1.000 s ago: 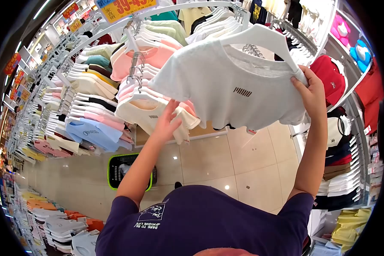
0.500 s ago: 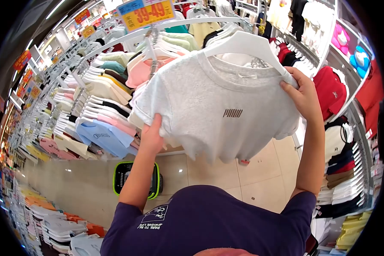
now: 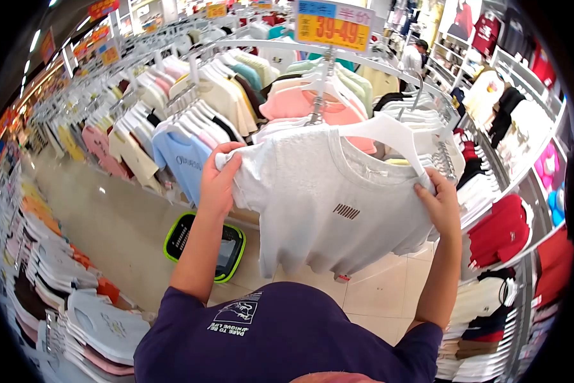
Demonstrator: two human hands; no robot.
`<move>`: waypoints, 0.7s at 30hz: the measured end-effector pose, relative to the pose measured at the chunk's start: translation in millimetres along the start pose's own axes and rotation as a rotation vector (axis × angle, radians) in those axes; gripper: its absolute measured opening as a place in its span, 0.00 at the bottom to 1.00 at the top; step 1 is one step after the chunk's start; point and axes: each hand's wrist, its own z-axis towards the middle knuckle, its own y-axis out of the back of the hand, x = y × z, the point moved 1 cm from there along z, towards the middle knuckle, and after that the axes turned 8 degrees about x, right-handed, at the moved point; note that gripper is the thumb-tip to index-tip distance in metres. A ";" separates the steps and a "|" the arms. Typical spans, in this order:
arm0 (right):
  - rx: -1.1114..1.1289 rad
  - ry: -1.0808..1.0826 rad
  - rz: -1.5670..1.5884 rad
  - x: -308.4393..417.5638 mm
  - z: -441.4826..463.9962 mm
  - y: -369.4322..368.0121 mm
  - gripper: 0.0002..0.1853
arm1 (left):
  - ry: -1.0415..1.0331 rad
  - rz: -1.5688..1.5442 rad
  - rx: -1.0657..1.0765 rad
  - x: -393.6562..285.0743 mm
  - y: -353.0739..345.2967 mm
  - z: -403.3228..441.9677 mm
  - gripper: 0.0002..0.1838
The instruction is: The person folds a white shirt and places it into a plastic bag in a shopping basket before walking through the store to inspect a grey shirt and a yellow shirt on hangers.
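A light grey T-shirt (image 3: 312,210) with a small dark print on its chest hangs on a white hanger (image 3: 386,132) in front of me. My left hand (image 3: 220,182) pinches the sleeve on the left, pulling it out to the side. At the opposite shoulder, my right hand (image 3: 441,201) is closed around the cloth and the end of the hanger. The hanger's metal hook rises free above the shirt, near the clothes rack. A small red-and-white tag shows at the shirt's lower hem.
Behind the shirt stands a rack (image 3: 268,43) of hanging tops under a yellow price sign (image 3: 333,25). A black shopping basket (image 3: 204,246) with a green rim sits on the floor. Shelves with a red shirt (image 3: 501,231) line the right side. A person (image 3: 413,56) stands farther back.
My view has swung left. My left hand has shifted from the sleeve's lower edge up to its outer end and spreads it; my right hand keeps its hold on the shoulder.
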 end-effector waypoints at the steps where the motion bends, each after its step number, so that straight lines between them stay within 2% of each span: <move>1: 0.009 -0.029 0.004 0.6 1.1 -8.6 0.19 | 0.004 0.057 -0.036 0.1 6.9 -0.9 0.11; 2: 0.012 -0.030 -0.015 -1.6 3.3 -16.4 0.19 | -0.031 0.100 -0.059 -0.9 11.2 -1.7 0.08; 6: -0.009 -0.036 -0.027 -11.7 12.8 -34.0 0.20 | -0.056 -0.005 -0.141 9.1 37.0 1.3 0.09; 10: 0.016 -0.090 -0.044 -3.2 14.6 -36.5 0.17 | -0.018 0.001 -0.119 5.2 48.6 2.3 0.09; 14: 0.037 -0.091 -0.030 -7.9 16.9 -35.0 0.20 | -0.019 0.009 -0.103 1.0 49.6 2.6 0.07; 17: 0.034 -0.049 0.000 -8.0 17.2 -40.7 0.16 | -0.027 -0.038 -0.095 8.1 56.4 3.5 0.07; 21: 0.070 -0.055 0.006 -2.8 16.2 -44.3 0.17 | -0.010 0.031 -0.148 10.5 59.6 2.6 0.07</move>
